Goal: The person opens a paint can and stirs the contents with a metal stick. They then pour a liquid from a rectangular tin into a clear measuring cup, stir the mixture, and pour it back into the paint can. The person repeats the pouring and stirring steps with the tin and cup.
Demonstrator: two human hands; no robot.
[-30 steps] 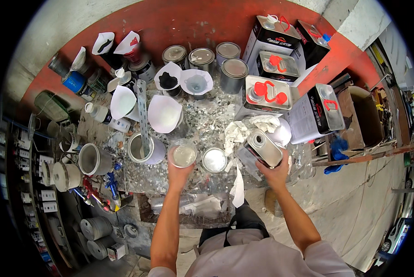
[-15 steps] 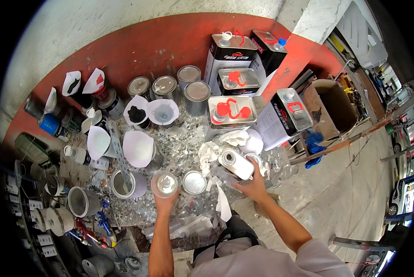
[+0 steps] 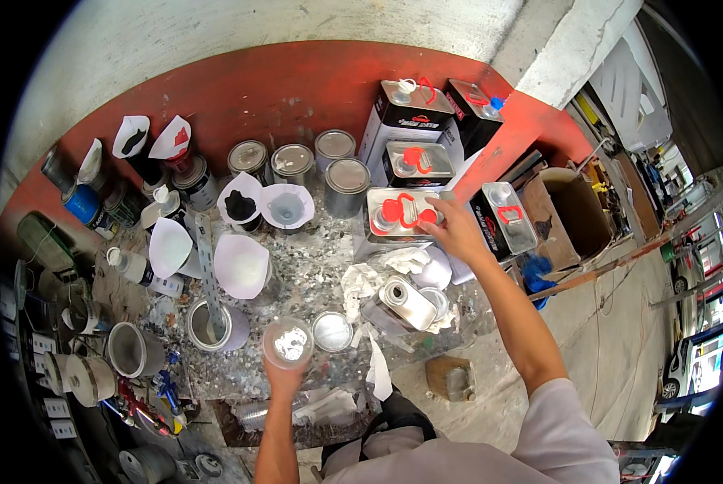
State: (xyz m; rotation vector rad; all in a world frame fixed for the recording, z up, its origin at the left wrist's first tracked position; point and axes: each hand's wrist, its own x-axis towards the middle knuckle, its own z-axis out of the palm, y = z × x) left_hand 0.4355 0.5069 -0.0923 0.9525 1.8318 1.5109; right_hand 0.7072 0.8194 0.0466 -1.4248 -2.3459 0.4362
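My left hand (image 3: 285,376) is wrapped round a clear plastic cup (image 3: 287,344), with something silvery showing in its bottom. Reaching over to the right, my right hand (image 3: 458,230) has thumb and fingers closed about a red cap (image 3: 430,216) on top of a square metal can (image 3: 380,236). A second red cap and a red handle are also on that can. Below my right forearm a small metal can (image 3: 414,305) stands with its mouth uncapped. A round metal lid (image 3: 332,331) lies just right of the cup.
A purple-white pot (image 3: 234,329) with a metal strip (image 3: 208,266) stands left of the cup. Several paper-lined cups and paint tins (image 3: 347,185) line the back. Crumpled tissue (image 3: 361,286) is near the small can. A cardboard box (image 3: 559,206) stands at right.
My right hand has let go of the small metal can and moved up to the red cap on the larger can. The left hand still holds the cup.
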